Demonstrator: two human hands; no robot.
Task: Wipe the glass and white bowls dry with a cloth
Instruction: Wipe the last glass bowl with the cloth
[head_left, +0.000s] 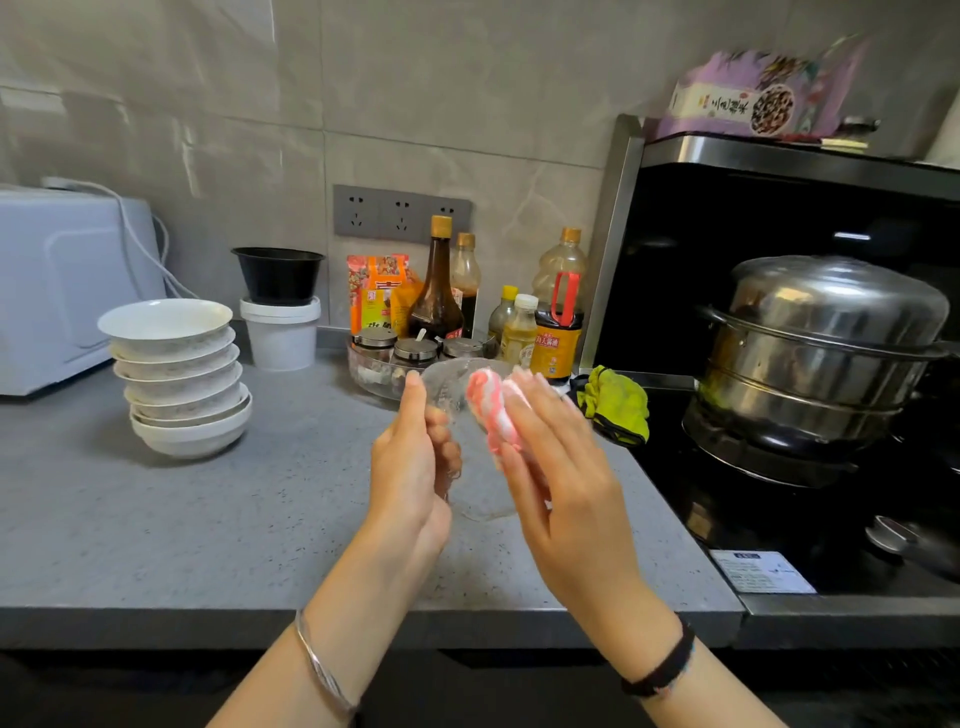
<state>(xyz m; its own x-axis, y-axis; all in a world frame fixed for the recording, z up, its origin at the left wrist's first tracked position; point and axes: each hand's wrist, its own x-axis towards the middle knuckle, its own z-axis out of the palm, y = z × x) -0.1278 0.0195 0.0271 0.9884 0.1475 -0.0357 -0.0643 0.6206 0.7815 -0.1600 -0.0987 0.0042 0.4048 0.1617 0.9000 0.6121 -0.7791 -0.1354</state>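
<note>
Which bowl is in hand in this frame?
The glass bowl, gripped by the left hand; the right hand holds a pink cloth against it. The white bowls sit stacked, untouched.

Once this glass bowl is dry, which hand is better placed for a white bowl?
Likely the left hand, holding the glass bowl: the white bowls stack on its side, while the right hand holds the cloth.

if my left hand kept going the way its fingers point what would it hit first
Likely the spice jars just beyond the left hand and its glass bowl; depth is unclear, so it might pass above them.
</note>
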